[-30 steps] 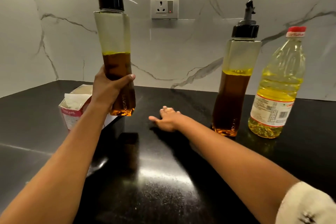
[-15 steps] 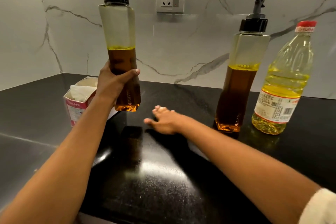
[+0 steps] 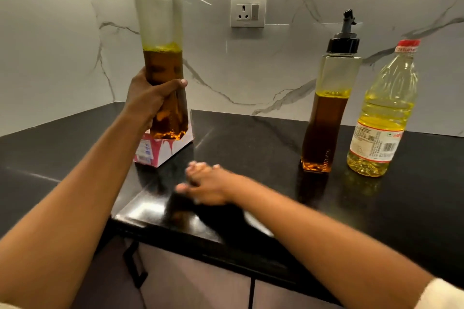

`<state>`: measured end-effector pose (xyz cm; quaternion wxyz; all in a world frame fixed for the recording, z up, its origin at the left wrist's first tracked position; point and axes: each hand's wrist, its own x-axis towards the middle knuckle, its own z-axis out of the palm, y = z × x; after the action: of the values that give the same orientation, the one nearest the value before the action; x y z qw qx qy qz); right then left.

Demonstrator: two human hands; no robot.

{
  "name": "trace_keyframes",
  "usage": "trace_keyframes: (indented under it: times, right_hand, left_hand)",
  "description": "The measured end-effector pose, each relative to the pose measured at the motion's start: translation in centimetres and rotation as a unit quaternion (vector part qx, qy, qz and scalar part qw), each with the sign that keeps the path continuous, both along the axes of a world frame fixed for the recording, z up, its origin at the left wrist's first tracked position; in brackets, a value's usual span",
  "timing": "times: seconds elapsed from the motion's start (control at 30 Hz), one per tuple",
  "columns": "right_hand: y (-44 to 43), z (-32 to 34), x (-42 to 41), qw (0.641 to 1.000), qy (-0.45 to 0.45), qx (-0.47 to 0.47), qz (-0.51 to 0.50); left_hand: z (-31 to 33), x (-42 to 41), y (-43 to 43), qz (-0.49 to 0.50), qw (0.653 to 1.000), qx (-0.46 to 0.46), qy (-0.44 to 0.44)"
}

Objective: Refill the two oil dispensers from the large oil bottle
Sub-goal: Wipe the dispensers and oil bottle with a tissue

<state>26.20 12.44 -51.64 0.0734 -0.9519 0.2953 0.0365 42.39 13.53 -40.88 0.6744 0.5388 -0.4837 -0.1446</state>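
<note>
My left hand (image 3: 150, 98) grips a tall clear oil dispenser (image 3: 160, 32) with a black cap, upright and lifted off the black counter (image 3: 251, 145); dark amber oil fills roughly its lower half. Its spout runs out of the top of the frame. A second dispenser (image 3: 326, 118) with a black spout cap stands on the counter at right, about half full. Beside it, further right, stands the large plastic oil bottle (image 3: 384, 113) with a red cap and yellow oil. My right hand (image 3: 206, 183) lies low over the counter, fingers loosely bent, holding nothing; it looks blurred.
A pink-and-white carton (image 3: 160, 150) sits on the counter behind the lifted dispenser. A wall socket (image 3: 248, 11) is set in the marble backsplash. The counter's front edge and cabinet doors (image 3: 200, 283) show below my arms.
The lifted dispenser has risen in the picture and come closer, now in front of the carton. The view has pulled back, showing the counter edge. My right hand drew back toward me.
</note>
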Motion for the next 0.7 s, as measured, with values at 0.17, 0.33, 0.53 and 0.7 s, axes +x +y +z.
trace_keyframes:
  times: [0.17,0.33,0.53,0.7]
  right_hand:
    - [6.0,-2.3,-1.9,0.985,-0.057,0.011,0.165]
    - [0.6,0.7,-2.4,0.999,0.034,-0.006,-0.015]
    - [8.1,-1.1,2.5,0.991,-0.037,-0.018,0.13]
    - [5.3,-2.0,-6.9,0.998,-0.044,-0.041,0.024]
  left_hand:
    - [0.8,2.0,1.8,0.019,1.0,0.011,0.004]
    - [1.0,3.3,3.4,0.032,0.999,0.017,-0.008]
    - [1.1,3.5,4.0,0.028,0.999,0.013,-0.014]
    - [0.7,2.3,3.7,0.017,1.0,0.014,-0.001]
